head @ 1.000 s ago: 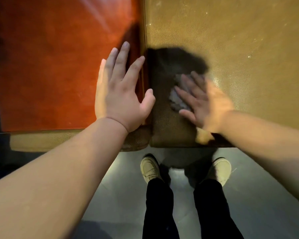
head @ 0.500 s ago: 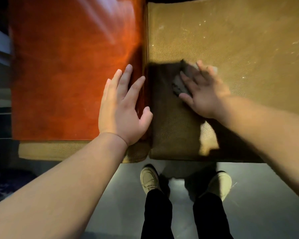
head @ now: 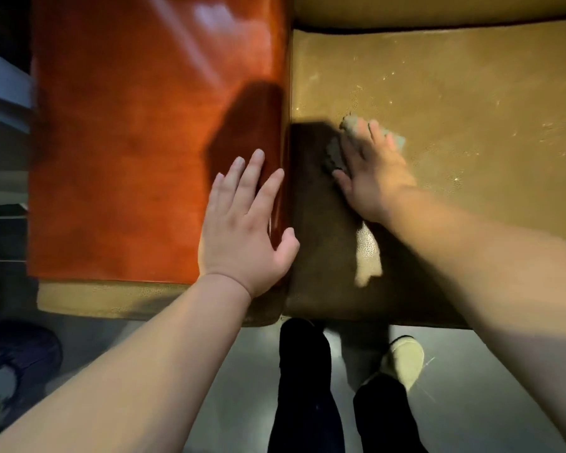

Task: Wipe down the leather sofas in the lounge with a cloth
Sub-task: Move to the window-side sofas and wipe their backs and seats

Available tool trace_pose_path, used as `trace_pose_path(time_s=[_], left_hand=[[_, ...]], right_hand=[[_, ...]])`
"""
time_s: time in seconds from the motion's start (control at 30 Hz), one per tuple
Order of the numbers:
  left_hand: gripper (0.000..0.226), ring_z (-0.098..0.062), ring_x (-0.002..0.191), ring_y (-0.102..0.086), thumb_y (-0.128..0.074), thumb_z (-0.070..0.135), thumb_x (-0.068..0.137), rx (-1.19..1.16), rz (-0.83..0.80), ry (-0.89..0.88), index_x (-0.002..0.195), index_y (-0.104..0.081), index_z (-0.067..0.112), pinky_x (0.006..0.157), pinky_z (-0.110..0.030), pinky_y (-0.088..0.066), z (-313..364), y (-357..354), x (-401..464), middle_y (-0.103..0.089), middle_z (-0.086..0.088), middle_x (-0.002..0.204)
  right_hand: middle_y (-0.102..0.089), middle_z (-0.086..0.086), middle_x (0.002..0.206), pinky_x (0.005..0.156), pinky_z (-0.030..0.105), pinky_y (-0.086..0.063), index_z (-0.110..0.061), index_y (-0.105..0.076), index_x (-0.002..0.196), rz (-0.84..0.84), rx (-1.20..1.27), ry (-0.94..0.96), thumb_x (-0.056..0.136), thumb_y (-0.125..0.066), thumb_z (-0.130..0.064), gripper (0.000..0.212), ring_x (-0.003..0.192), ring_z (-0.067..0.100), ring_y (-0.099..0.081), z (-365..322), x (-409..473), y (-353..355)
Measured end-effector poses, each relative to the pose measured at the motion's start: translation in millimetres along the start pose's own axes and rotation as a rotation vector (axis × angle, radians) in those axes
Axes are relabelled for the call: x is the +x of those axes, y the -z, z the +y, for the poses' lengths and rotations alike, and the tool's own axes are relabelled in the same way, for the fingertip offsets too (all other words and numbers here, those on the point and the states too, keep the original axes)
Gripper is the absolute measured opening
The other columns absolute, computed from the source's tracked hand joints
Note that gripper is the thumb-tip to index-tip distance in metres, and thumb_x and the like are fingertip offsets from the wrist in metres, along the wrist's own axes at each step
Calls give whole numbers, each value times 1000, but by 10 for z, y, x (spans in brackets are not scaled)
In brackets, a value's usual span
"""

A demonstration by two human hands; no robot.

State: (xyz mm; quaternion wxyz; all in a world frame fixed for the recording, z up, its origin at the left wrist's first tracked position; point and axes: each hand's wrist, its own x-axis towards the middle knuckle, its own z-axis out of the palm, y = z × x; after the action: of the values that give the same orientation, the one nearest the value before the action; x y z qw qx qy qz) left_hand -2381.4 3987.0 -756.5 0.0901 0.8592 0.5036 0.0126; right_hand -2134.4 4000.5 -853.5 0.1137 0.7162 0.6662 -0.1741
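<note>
My right hand [head: 371,170] lies flat on the tan leather seat [head: 471,132], fingers straight and spread, pressing the cloth [head: 335,155] down onto the leather. Most of that cloth is hidden under my palm and fingers; only a grey crumpled edge shows at the thumb side and a paler strip past my fingertips, both blurred, so I cannot tell its full shape or colour. My left hand [head: 242,230] rests open on the orange leather cushion [head: 128,142], fingers straight and slightly fanned, thumb out toward the seam where the orange meets the tan. A dark shadow covers the near left corner of the tan seat and part of the orange surface, which makes the leather grain there hard to read. Below the seat's front edge I see my dark trousers [head: 304,387] and one pale shoe [head: 406,358]; the other foot is hidden behind my leg. At the lower left, something dark and patterned is cut off by the frame
</note>
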Motion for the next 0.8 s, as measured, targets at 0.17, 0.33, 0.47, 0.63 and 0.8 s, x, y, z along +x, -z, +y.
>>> trace_pose_path(time_s=[0.17, 0.33, 0.47, 0.63, 0.8], left_hand=[[85, -34, 161, -17, -58, 53, 83, 25, -96, -3, 161, -42, 22, 132, -53, -11, -9, 91, 40, -20, -9, 175], [78, -37, 153, -31, -56, 50, 86, -17, -132, -37, 157, -47, 19, 128, -53, -20, -31, 246, 154, -35, -13, 166], [72, -37, 145, -36, -51, 49, 88, -41, -3, -79, 152, -50, 19, 124, -51, -23, -307, 381, 987, -41, -13, 157], [82, -33, 161, -9, -40, 61, 94, 28, -82, -29, 166, -23, 27, 132, -48, -3, -553, 297, 1774, -12, -11, 175], [83, -33, 161, -15, -42, 60, 92, 20, -26, -55, 165, -28, 24, 133, -48, -8, -572, 264, 1783, -19, -11, 174]], right_hand=[[-4, 19, 174, 126, 48, 14, -19, -19, 166, -43, 54, 367, 100, -51, -59, 84, 161, 38, 6, -537, -523, -194], [8, 12, 175, 125, 45, 17, -24, -6, 168, -234, -215, 641, 103, -35, -66, 82, 161, 32, 13, -340, -288, -87], [3, 10, 175, 128, 47, 7, -20, -12, 168, -17, 60, 17, 107, -35, -53, 73, 161, 36, 7, 81, 480, 223], [-27, 23, 168, 129, 56, -8, -6, -41, 158, 190, 46, 295, 101, -58, -39, 68, 156, 46, -21, -424, 398, -85], [-22, 20, 170, 130, 54, -9, -10, -36, 161, 33, -7, 541, 105, -56, -36, 65, 158, 42, -17, 18, 702, 103]])
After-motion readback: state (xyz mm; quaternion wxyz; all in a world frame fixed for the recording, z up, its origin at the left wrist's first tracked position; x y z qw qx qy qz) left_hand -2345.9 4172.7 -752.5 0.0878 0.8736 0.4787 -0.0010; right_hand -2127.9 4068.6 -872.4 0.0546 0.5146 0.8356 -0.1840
